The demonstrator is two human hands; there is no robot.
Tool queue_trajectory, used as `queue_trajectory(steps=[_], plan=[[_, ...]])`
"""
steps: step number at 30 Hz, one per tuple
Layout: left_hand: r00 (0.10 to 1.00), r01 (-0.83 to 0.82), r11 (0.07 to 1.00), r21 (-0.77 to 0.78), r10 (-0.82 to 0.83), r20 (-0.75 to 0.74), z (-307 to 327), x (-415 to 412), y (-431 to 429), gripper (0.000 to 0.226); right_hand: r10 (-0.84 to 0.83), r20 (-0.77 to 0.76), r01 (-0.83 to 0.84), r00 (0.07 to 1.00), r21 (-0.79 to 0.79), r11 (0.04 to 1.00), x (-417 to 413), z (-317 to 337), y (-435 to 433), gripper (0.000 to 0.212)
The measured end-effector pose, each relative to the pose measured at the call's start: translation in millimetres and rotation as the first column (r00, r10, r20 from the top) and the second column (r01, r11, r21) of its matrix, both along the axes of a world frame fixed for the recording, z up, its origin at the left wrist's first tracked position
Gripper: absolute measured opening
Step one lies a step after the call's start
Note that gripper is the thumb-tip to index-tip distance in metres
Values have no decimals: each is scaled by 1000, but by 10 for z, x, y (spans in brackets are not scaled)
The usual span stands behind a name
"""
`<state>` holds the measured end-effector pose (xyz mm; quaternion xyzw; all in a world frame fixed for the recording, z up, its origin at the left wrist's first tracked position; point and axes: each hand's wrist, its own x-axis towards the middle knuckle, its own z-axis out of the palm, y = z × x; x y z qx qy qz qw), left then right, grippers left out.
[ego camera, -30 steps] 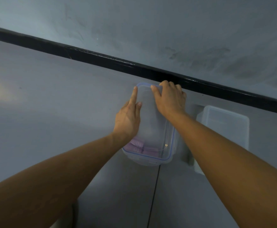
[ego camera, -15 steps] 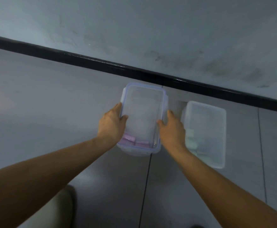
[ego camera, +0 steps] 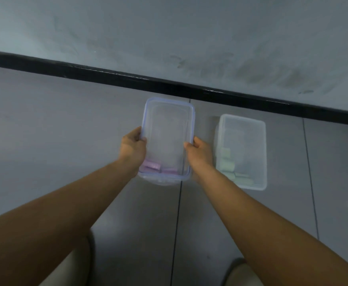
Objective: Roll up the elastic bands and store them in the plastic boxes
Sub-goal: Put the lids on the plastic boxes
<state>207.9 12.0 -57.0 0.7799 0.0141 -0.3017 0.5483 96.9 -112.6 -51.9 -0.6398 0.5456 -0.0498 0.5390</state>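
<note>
Left hand (ego camera: 132, 148) and right hand (ego camera: 200, 153) clamp the lidded box (ego camera: 169, 120) of purple rolls (ego camera: 152, 166); latching it shut likely follows.

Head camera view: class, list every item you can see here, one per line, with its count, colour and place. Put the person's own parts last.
blue-rimmed box: one, clear with a blue edge, on the floor in the middle, near the skirting
purple rolled bands: at least two, pale purple, at the near end inside the blue-rimmed box
plain box: one, clear, on the floor to the right
green rolled bands: several, pale green, at the near end inside the plain box
floor: grey tiles
skirting: one, black, along the foot of the wall
wall: grey, smudged
knees: two, pale trousers, bottom edge
left hand: grips the box's left side
right hand: grips its right side
</note>
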Motion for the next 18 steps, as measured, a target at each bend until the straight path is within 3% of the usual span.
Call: queue_trajectory(steps=[4, 6, 8, 11, 14, 15, 18], plan=[[999, 38, 999, 9, -38, 12, -37, 16, 32, 38, -118, 135, 93, 984, 175, 980, -19, 10, -12, 19], [988, 121, 987, 110, -130, 79, -38, 21, 78, 42, -105, 162, 76, 981, 177, 981, -37, 23, -14, 19], [930, 255, 920, 298, -318, 185, -24, 67, 143, 45, -10, 110, 2, 994, 73, 997, -74, 4, -50, 13], [684, 351, 742, 571, -620, 385, -6, 86, 299, 54, 257, -154, -279, 954, -143, 950, -174, 26, -110, 43], [306, 415, 673, 612, -737, 603, -62, -10, 534, 51, 459, -323, -559, 827, -394, 730, -271, 80, -51, 52], [222, 452, 635, 626, -760, 611, -118, -56, 629, 52, 504, -356, -616, 787, -437, 655, -309, 86, -13, 55], [177, 563, 476, 675, -868, 464, -234, -128, 826, 77, 634, -418, -759, 651, -374, 533, -466, 83, 121, 71]])
